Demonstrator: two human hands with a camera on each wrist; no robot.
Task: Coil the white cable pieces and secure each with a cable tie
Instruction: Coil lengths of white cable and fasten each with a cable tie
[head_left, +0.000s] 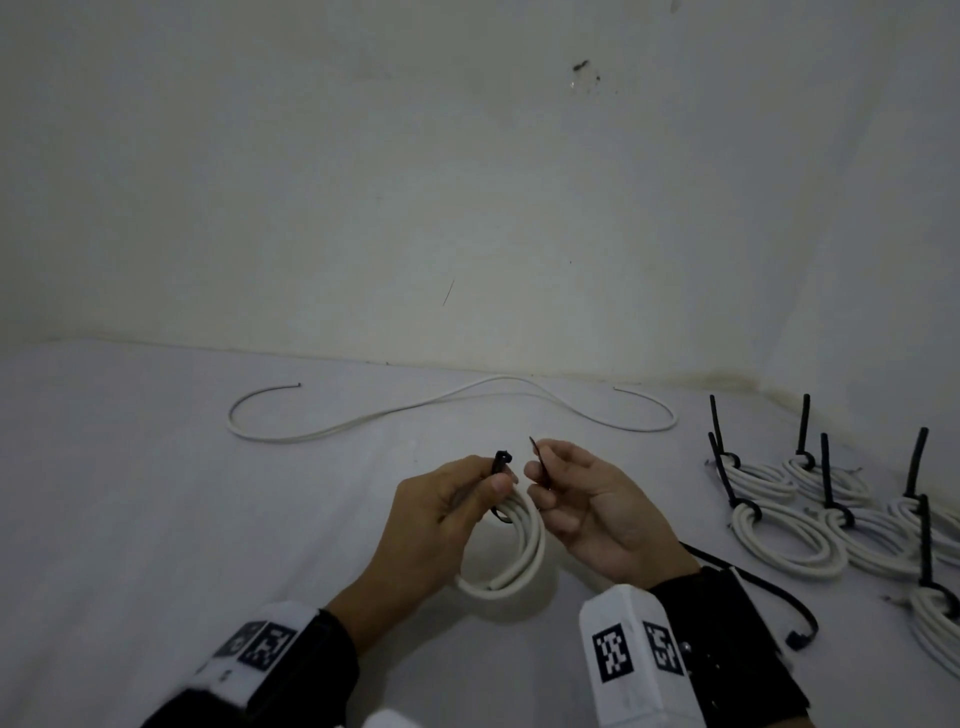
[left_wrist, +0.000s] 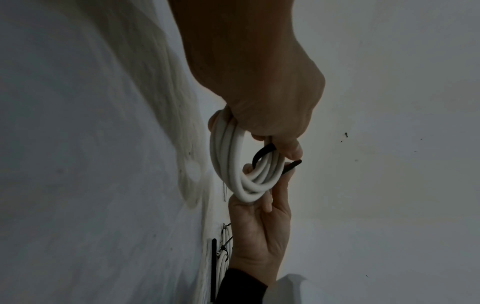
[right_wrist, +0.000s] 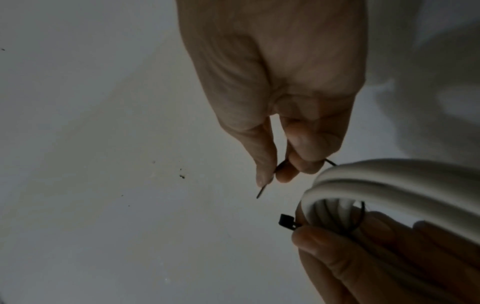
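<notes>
Two hands meet over a pale, smooth-looking surface with a white coil (head_left: 511, 545) held between them. The coil is several turns of round, matte white cable, bunched into a rough ring and held just above the surface. The left hand (head_left: 441, 514) grips the top of the ring, its thumb pressing the square head of a thin black cable tie (head_left: 502, 461) against the cable; the strap curves around the bundled turns. The right hand (head_left: 587, 509) pinches the tie's narrow pointed tail between thumb and forefinger, the tip sticking up just beside the head but not yet through it.

Farther back, near the wall, one loose white cable (head_left: 441, 405) lies uncoiled in a long wavy line. To the right sit several finished coils (head_left: 789, 540), each cinched by a black tie whose stiff tail stands upright. Both wrists wear white blocks printed with black square markers over dark sleeves
</notes>
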